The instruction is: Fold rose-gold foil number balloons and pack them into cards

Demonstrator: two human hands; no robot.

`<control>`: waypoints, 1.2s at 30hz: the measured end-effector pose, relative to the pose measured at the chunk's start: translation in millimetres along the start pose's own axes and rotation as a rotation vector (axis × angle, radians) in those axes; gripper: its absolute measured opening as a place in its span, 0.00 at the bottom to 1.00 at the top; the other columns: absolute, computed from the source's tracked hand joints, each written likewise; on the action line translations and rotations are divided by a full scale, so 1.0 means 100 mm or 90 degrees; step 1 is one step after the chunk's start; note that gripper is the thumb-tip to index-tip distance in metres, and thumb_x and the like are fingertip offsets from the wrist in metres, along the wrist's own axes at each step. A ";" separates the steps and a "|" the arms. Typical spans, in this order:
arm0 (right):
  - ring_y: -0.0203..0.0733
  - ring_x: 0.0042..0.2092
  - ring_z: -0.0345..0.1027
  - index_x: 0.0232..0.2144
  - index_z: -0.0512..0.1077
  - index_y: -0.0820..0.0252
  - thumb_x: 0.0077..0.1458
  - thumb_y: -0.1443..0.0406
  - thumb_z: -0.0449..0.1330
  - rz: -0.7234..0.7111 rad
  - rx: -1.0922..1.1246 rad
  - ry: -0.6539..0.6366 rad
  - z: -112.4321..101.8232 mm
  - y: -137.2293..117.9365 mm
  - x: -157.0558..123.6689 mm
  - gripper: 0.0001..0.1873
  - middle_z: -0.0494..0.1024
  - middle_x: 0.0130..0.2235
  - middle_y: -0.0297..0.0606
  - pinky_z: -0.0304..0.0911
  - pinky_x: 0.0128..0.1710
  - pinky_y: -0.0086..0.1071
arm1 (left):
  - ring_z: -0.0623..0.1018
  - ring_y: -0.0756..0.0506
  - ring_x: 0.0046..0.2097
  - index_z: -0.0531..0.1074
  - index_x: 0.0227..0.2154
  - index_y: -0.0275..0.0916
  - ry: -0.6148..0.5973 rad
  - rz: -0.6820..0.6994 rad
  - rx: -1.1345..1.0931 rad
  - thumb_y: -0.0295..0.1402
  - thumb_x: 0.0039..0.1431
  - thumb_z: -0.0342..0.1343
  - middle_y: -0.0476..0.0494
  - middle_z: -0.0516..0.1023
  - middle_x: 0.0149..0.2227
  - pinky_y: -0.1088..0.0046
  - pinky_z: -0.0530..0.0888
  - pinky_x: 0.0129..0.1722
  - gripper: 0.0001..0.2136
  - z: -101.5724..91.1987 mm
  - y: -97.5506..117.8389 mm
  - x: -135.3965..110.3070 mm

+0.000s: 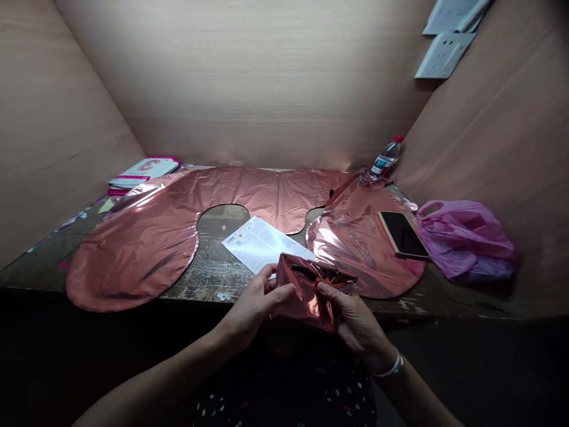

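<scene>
Both hands hold a folded rose-gold foil balloon (pixel 296 317) just in front of the desk's front edge. My left hand (pixel 258 302) pinches its left side, thumb on top. My right hand (pixel 355 323) grips the right side, the thumb pressing into the creased foil and the lower fingers hidden beneath. Behind them a large flat foil balloon (pixel 133 255) of the same colour lies spread across the desk in a curved shape, its right part wrinkled. A printed paper sheet (pixel 262 246) lies in front of its middle, partly covered by the held foil.
A phone (pixel 403 235) rests on the large balloon's right part, beside a pink plastic bag (pixel 466 240). Behind stands a red-capped water bottle (pixel 386 159). White-and-pink packets (pixel 149 171) are stacked at the back left. Wooden panels (pixel 249 77) enclose the desk; a socket (pixel 444 55) is on the right.
</scene>
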State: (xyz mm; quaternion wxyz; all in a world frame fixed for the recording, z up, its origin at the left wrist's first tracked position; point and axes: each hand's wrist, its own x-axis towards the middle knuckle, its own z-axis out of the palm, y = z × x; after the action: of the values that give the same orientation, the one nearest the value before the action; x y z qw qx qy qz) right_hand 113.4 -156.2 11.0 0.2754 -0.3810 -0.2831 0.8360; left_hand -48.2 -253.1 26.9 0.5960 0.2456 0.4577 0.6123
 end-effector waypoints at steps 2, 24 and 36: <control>0.41 0.34 0.77 0.35 0.80 0.61 0.41 0.63 0.74 -0.034 -0.027 -0.037 0.01 0.04 -0.03 0.17 0.83 0.35 0.37 0.73 0.36 0.31 | 0.82 0.41 0.40 0.75 0.47 0.38 -0.023 -0.016 -0.017 0.39 0.53 0.66 0.38 0.81 0.42 0.67 0.77 0.40 0.19 0.02 -0.08 0.08; 0.48 0.66 0.55 0.63 0.63 0.56 0.61 0.71 0.58 -0.976 -1.228 -0.338 -0.52 -0.41 -0.36 0.28 0.68 0.62 0.39 0.38 0.69 0.49 | 0.78 0.46 0.33 0.78 0.36 0.25 -0.044 -0.281 -0.098 0.31 0.41 0.70 0.33 0.81 0.35 0.73 0.71 0.38 0.18 0.05 0.03 0.16; 0.43 0.59 0.67 0.62 0.65 0.50 0.65 0.70 0.51 -0.920 -1.024 -0.310 -0.55 -0.50 -0.03 0.24 0.74 0.57 0.35 0.62 0.61 0.39 | 0.77 0.48 0.31 0.76 0.35 0.30 -0.099 -0.251 0.040 0.46 0.49 0.66 0.40 0.79 0.32 0.74 0.72 0.35 0.21 0.09 0.22 0.35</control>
State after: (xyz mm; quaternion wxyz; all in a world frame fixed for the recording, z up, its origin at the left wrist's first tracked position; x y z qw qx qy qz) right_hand 171.3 -109.4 16.2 0.3076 -0.0192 -0.9456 0.1039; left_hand -58.0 -214.0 41.5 0.7298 0.2161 0.4684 0.4486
